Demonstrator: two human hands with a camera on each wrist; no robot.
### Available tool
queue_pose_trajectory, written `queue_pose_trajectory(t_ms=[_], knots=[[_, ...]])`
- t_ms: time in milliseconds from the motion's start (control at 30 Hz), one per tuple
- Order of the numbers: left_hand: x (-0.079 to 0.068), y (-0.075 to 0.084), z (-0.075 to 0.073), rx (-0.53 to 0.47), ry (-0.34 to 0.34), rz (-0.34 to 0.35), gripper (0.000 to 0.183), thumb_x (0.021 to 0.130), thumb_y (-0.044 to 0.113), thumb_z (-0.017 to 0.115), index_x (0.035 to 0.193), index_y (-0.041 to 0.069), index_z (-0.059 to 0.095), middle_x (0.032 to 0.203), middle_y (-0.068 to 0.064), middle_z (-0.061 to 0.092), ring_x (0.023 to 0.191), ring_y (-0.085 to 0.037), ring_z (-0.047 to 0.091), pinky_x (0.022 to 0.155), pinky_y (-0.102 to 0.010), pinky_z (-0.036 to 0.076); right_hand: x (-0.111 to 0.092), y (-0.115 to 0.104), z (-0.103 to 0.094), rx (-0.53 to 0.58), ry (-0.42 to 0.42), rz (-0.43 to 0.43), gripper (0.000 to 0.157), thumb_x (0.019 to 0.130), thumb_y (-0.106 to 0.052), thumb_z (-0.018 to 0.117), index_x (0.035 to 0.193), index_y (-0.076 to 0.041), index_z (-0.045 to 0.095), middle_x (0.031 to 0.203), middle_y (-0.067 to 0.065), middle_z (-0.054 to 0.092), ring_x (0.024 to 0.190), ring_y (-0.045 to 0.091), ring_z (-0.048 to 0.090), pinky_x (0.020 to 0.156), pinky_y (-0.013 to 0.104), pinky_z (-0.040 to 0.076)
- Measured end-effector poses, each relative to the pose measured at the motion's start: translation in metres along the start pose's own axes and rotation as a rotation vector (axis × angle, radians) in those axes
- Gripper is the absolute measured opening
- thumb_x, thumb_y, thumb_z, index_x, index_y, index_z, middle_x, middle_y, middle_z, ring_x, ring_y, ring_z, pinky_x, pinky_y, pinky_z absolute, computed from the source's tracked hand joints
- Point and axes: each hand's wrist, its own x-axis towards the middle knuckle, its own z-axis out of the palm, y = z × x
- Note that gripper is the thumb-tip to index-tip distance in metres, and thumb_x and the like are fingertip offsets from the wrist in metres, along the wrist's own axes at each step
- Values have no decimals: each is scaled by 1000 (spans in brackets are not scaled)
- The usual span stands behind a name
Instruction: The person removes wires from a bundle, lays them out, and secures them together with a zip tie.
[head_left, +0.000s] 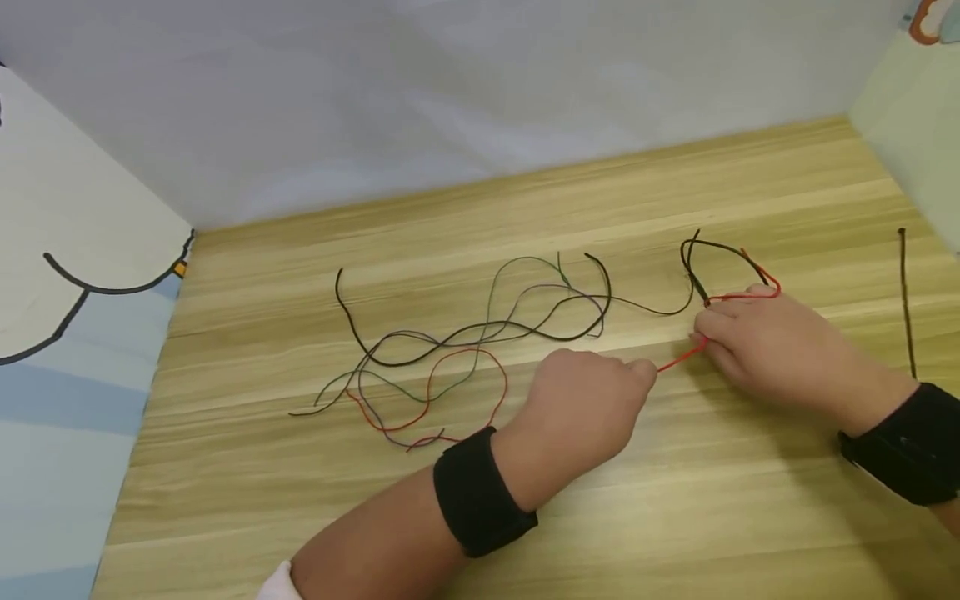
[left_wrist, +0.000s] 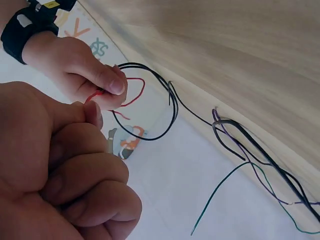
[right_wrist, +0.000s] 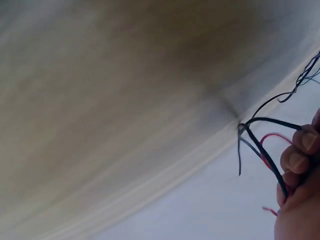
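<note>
My left hand (head_left: 581, 408) pinches one end of a red wire (head_left: 681, 355) between thumb and curled forefinger. The red strand runs taut from there to my right hand (head_left: 783, 350), whose fingers grip a bent black wire (head_left: 723, 244) together with the red one. Above the right knuckles the black wire arches in a loop, and a red bend sticks out beside it. In the left wrist view the black loop (left_wrist: 175, 111) hangs round behind the right fingers. The right wrist view catches the fingertips (right_wrist: 296, 161) holding the black strands; the crossing inside the grip is hidden.
Left of the hands, a loose tangle holds a thick black wire (head_left: 390, 364), a green wire (head_left: 491, 292), a purple wire (head_left: 362, 400) and another red wire (head_left: 504, 383). A separate black wire (head_left: 907, 308) lies far right. Pale walls (head_left: 450, 108) border the wooden table (head_left: 247, 500).
</note>
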Motion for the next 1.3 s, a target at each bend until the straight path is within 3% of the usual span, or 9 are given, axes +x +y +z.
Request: queue_pose_trajectory(t_ms=[67, 300, 433, 567, 733, 833, 1067, 1200, 1300], knots=[[-2, -2, -1, -5, 0, 3, 14, 96, 19, 50, 82, 21, 46, 52, 9, 47, 46, -10, 46, 37, -30, 39, -1, 5, 0, -5, -1, 5, 15, 77, -11, 64, 69, -14, 51, 62, -4, 51, 60, 15, 47, 65, 37, 38], [-7, -14, -4, -10, 2, -6, 16, 92, 9, 47, 80, 19, 43, 50, 9, 44, 42, -9, 42, 35, -30, 35, -14, 29, -19, -39, -24, 206, 30, 77, -14, 71, 61, -19, 47, 50, -10, 41, 46, 13, 43, 64, 44, 35], [-6, -19, -4, 5, 25, -19, 15, 91, 9, 48, 80, 18, 44, 49, 9, 43, 41, -10, 41, 36, -29, 35, -11, 33, -23, 25, 1, 155, 20, 74, -11, 71, 66, -19, 55, 55, -10, 48, 47, 8, 38, 60, 38, 34], [-6, -21, -3, 19, -3, -45, 12, 91, 10, 50, 82, 18, 48, 50, 9, 45, 42, -11, 43, 37, -29, 38, -7, 33, -24, 63, 71, 107, 13, 68, -9, 71, 73, -15, 61, 67, -3, 58, 58, 13, 45, 59, 37, 38], [-4, -20, -1, -6, -69, -100, 10, 93, 14, 51, 84, 18, 50, 53, 6, 47, 44, -13, 46, 37, -31, 39, -8, 31, -25, 83, 111, 67, 9, 69, -13, 67, 76, -10, 62, 70, 1, 58, 65, 16, 48, 61, 39, 41], [-3, -19, -1, -20, -57, -103, 11, 94, 15, 51, 83, 18, 50, 52, 6, 46, 43, -13, 44, 36, -31, 37, -9, 30, -24, 74, 119, 55, 7, 69, -12, 65, 76, -9, 63, 68, 1, 58, 62, 15, 47, 60, 39, 41], [-4, -16, -1, -14, 60, -42, 20, 92, 10, 46, 74, 18, 44, 46, 9, 39, 39, -9, 40, 33, -30, 34, -9, 24, -22, 64, 77, 64, 12, 65, 0, 63, 71, -10, 62, 65, -2, 56, 58, 12, 46, 52, 36, 43], [1, -10, -5, -46, 22, -54, 17, 94, 12, 45, 78, 18, 44, 47, 8, 40, 39, -10, 41, 33, -31, 34, -8, 17, -19, 105, 77, -37, 16, 64, 4, 61, 73, -9, 57, 64, -3, 54, 59, 13, 46, 54, 35, 44], [4, -7, -7, -56, -30, -69, 13, 96, 15, 45, 83, 18, 45, 48, 8, 43, 40, -12, 43, 34, -32, 35, -10, 13, -20, 95, 28, -4, 14, 67, -2, 64, 73, -12, 56, 63, -4, 53, 58, 13, 45, 59, 37, 44]])
